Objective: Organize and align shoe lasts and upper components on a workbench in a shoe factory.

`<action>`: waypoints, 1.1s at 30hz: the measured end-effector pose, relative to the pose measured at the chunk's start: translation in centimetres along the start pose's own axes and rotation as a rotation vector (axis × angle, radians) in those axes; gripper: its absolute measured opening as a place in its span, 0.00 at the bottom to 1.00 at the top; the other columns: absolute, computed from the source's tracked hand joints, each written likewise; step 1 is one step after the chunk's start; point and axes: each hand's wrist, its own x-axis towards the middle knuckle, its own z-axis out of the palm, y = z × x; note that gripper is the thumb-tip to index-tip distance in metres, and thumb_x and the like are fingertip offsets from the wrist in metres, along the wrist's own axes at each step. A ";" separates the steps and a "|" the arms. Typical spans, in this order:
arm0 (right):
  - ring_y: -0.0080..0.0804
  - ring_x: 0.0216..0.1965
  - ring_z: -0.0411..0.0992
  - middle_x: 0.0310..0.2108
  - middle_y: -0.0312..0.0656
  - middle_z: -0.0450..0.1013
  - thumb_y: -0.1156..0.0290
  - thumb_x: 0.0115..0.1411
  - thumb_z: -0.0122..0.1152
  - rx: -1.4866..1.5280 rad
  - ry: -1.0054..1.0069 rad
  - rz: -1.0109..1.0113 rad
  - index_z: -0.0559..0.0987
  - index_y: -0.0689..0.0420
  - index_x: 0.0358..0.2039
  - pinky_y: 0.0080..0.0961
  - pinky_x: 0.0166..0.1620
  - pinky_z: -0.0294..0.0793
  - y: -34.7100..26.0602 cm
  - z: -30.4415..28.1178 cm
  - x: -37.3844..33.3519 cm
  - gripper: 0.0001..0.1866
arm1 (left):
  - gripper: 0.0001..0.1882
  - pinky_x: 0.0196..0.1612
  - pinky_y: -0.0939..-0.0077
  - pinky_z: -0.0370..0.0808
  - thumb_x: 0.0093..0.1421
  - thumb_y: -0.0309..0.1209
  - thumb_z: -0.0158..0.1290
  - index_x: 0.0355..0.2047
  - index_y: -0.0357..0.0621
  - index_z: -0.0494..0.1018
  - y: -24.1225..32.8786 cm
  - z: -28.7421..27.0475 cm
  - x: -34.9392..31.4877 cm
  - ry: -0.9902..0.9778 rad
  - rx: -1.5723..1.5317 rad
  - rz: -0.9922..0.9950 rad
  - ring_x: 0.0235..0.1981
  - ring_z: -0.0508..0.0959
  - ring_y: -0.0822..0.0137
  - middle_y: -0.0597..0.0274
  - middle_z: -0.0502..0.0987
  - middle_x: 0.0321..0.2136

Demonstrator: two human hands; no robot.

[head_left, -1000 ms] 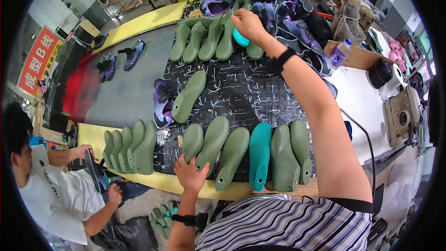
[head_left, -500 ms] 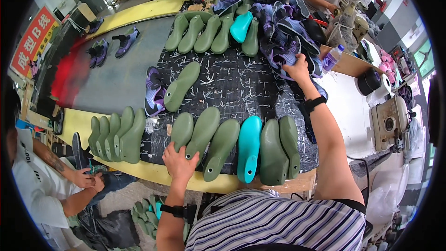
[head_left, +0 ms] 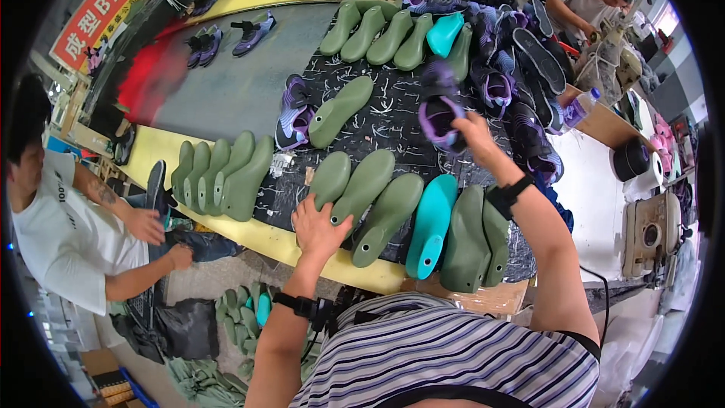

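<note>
- The single view is from a head-worn fisheye camera, looking steeply down and forward over the person's striped shirt (head_left: 453, 363) at the workbench (head_left: 249, 234).
- Near things fill the lower centre: both forearms enter from the bottom edge.
- Straight edges bow toward the dark circular rim, where distant surroundings shrink.

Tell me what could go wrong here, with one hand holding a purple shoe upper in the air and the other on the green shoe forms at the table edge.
1. The near row of green shoe forms lies close to the yellow table edge; the left hand pressing there might nudge one off.
2. The right hand grips the soft purple shoe upper over the table, where it could sag and brush the teal form.
3. The pile of shoe uppers at the right looks loose and could slide.
</note>
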 end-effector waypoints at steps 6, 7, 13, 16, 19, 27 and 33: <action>0.27 0.26 0.66 0.26 0.41 0.71 0.64 0.51 0.53 0.333 -0.315 0.168 0.76 0.68 0.32 0.27 0.29 0.65 -1.6 13.6 1.0 0.17 | 0.24 0.48 0.56 0.62 0.43 0.44 0.62 0.36 0.40 0.77 0.0 -0.1 0.0 -0.001 0.000 0.007 0.48 0.65 0.49 0.48 0.66 0.47; 0.26 0.26 0.66 0.25 0.40 0.71 0.63 0.52 0.53 0.360 -0.328 0.178 0.76 0.67 0.31 0.27 0.29 0.65 -2.2 15.2 1.7 0.17 | 0.24 0.48 0.56 0.62 0.43 0.44 0.62 0.36 0.40 0.77 0.0 -0.1 0.3 -0.006 -0.001 0.022 0.48 0.65 0.49 0.48 0.66 0.47; 0.40 0.32 0.74 0.31 0.49 0.76 0.53 0.58 0.50 0.237 -0.439 -0.011 0.78 0.66 0.36 0.33 0.35 0.70 -7.5 21.0 3.0 0.25 | 0.24 0.45 0.52 0.64 0.40 0.42 0.64 0.35 0.39 0.76 0.0 0.5 0.2 0.078 -0.002 0.101 0.46 0.68 0.45 0.45 0.69 0.45; 0.55 0.42 0.72 0.39 0.60 0.74 0.52 0.55 0.52 -0.225 -0.432 -0.316 0.77 0.67 0.39 0.39 0.44 0.71 -5.6 19.7 2.8 0.27 | 0.23 0.44 0.53 0.65 0.38 0.42 0.65 0.33 0.40 0.76 -0.1 0.7 0.1 0.086 -0.024 0.130 0.46 0.69 0.46 0.47 0.69 0.45; 0.53 0.45 0.71 0.40 0.58 0.73 0.59 0.49 0.57 -0.405 -0.336 -0.377 0.78 0.61 0.39 0.42 0.49 0.69 -4.0 12.6 1.6 0.21 | 0.24 0.45 0.54 0.65 0.39 0.42 0.64 0.34 0.41 0.76 -0.2 0.6 0.0 0.095 -0.025 0.112 0.46 0.69 0.46 0.47 0.69 0.45; 0.54 0.51 0.67 0.48 0.56 0.68 0.69 0.44 0.59 -1.202 0.358 0.079 0.64 0.61 0.50 0.49 0.51 0.67 3.6 -19.1 -1.8 0.31 | 0.24 0.47 0.54 0.64 0.41 0.45 0.63 0.34 0.41 0.76 -0.2 1.1 -0.1 0.073 0.027 0.104 0.47 0.68 0.46 0.45 0.68 0.46; 0.52 0.48 0.70 0.43 0.55 0.72 0.65 0.44 0.55 -1.157 0.309 0.239 0.69 0.62 0.51 0.46 0.50 0.69 8.2 -23.0 -2.4 0.31 | 0.26 0.45 0.54 0.64 0.40 0.45 0.64 0.35 0.40 0.76 -0.8 1.1 -0.1 0.077 0.086 0.079 0.46 0.68 0.46 0.45 0.68 0.46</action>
